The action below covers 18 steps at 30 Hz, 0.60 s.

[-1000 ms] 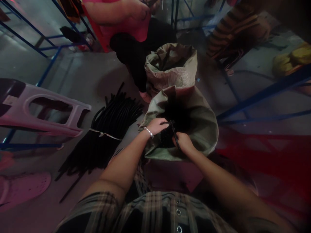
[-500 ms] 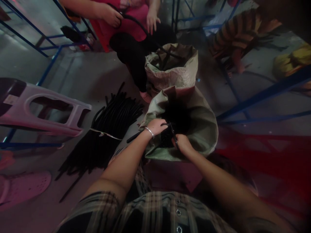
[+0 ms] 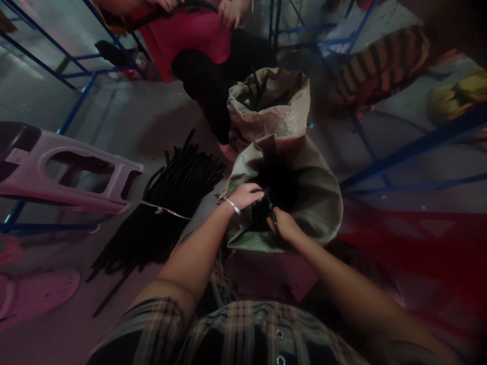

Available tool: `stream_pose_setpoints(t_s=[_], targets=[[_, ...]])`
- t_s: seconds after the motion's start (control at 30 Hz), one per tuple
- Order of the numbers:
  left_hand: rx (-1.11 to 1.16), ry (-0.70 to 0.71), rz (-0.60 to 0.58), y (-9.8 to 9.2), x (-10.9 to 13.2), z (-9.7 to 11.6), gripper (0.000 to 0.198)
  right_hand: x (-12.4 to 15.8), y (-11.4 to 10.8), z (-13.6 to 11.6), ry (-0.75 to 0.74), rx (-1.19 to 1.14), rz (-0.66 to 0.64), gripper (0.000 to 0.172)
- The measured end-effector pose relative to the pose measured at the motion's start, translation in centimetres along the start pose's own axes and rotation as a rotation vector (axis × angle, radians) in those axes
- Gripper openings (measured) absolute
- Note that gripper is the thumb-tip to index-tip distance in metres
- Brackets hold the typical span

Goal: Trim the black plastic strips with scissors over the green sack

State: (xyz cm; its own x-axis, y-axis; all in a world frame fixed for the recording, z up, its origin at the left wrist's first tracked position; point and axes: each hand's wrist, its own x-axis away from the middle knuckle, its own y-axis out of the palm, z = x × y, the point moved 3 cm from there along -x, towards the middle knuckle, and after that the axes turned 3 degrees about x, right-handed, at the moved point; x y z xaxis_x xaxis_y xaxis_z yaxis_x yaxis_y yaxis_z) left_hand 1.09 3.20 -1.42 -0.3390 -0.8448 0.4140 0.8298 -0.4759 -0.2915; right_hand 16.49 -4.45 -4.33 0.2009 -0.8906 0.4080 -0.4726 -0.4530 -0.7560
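My left hand (image 3: 246,195), with a silver bracelet at the wrist, is closed on a short end of black tube (image 3: 259,190) above the mouth of a pale woven sack (image 3: 321,203). Close beside it, my right hand (image 3: 286,226) grips dark scissors (image 3: 271,209), whose blades point up towards the tube. Deep shadow hides much of the sack's inside, where black pieces show dimly below my hands. A tied bundle of long black tubes (image 3: 171,190) lies on the floor to the left.
Behind my sack stands a second woven sack (image 3: 270,121). A seated person in a pink top (image 3: 190,33) holds a dark tube beyond it. A plastic stool (image 3: 87,167) stands left, a pink clog (image 3: 45,294) below it. Blue metal frames (image 3: 418,147) cross the right side.
The long tail of black tube behind my left wrist has gone from view; only a short end shows. My hands shifted slightly. The other person's hands rose with their tube, out of the far sack.
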Motion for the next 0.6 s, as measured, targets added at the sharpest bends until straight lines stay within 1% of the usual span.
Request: stream_pose_setpoints(t_s=[0.2,0.3,0.4,0.53,0.6], targets=[[0.018,0.016,-0.068,0.47,0.21,0.06,0.022,0.07,-0.24,-0.10,-0.038,-0.013,0.008,0.015],[-0.017,0.040,-0.087,0.43,0.25,0.14,0.022,0.04,-0.32,-0.04,-0.035,-0.013,-0.020,0.015],[-0.065,0.056,-0.083,0.30,0.21,0.17,0.023,0.19,-0.46,-0.19,-0.026,0.021,-0.038,0.015],[-0.131,0.053,-0.070,0.13,0.04,-0.14,0.028,0.40,-0.62,-0.47,-0.037,0.048,0.030,0.016],[-0.227,0.096,-0.027,-0.10,-0.11,-0.28,0.031,0.39,-0.61,-0.38,-0.010,0.012,0.047,0.017]])
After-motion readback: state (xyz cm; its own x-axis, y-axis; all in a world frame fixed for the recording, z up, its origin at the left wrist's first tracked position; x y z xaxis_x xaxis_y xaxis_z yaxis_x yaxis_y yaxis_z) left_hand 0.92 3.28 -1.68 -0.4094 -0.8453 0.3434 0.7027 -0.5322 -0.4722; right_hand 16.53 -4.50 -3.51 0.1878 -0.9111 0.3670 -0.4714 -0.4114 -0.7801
